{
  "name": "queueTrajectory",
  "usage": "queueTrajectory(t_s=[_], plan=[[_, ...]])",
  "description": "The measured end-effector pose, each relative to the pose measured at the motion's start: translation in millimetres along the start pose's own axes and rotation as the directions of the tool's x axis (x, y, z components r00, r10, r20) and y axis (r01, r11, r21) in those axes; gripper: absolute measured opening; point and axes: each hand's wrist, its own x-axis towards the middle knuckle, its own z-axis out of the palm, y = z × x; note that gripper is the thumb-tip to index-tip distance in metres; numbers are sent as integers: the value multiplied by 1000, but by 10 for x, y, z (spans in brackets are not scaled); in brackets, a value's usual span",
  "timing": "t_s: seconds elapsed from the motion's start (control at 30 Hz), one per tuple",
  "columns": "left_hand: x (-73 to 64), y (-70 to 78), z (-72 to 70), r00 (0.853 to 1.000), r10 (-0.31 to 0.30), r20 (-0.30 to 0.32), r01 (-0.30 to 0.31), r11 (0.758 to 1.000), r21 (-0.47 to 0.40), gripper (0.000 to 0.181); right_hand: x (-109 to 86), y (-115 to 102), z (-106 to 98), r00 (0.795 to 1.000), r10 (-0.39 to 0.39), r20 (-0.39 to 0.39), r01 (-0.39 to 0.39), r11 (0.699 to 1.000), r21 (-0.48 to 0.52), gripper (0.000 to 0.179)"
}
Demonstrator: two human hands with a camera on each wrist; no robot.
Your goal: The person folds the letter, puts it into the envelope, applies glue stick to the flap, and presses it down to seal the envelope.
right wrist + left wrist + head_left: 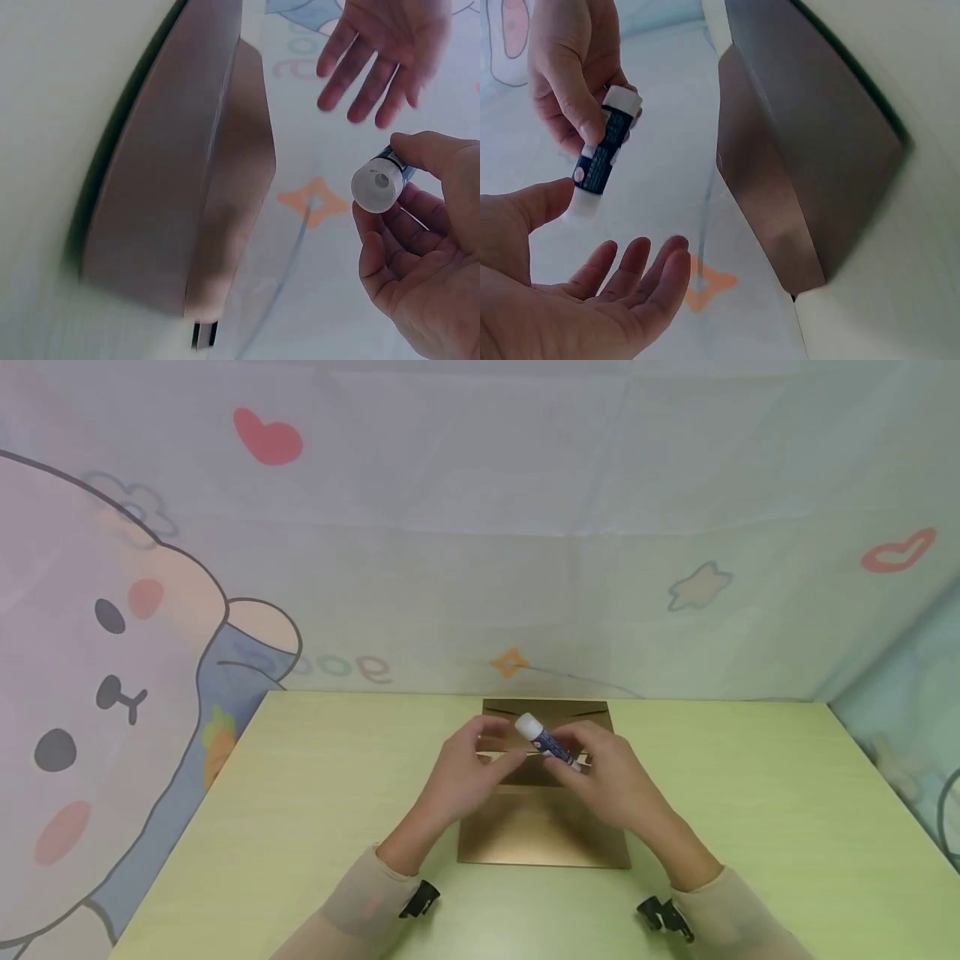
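Note:
My right hand point(611, 772) pinches a glue stick point(551, 745) between thumb and fingers, its white cap tilted up and to the left in the head view. The barrel has a dark blue label, and the right wrist view shows the hollow white base end point(376, 187). My left hand point(467, 770) is held close to the capped end with its fingers spread and relaxed. In the left wrist view, the left thumb point(544, 202) overlaps the cap's edge. Below both hands lies a gold-brown paper envelope point(543, 835) with a raised flap point(761, 180).
Behind the hands, a darker brown envelope point(543, 708) lies near the far edge of the pale wooden table point(337, 777). A printed cloth point(480, 527) with hearts, a star and a cartoon animal hangs beyond it. Black camera mounts point(420, 900) sit at both wrists.

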Motion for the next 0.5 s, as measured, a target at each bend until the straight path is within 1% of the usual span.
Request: queueTrajectory(t_s=[0.07,0.13,0.27,0.37,0.5], plan=[[-13,-13,-20,999,33,-13,-32,997,67,50,-19,36,-53,1000,14,2,-14,1000,-8,24],[-28,-37,-45,998,57,-23,-53,988,143,54,-36,85,-118,1000,26,8,-26,999,-23,24],[-58,-92,-118,996,77,-35,-65,957,282,60,-89,209,-291,998,55,25,-53,995,-87,25],[-75,-140,-188,995,95,-36,-75,924,375,63,-150,333,-445,995,92,37,-86,986,-142,25],[-103,-221,-285,991,128,-28,-97,861,499,69,-233,529,-658,990,136,42,-125,972,-199,23]])
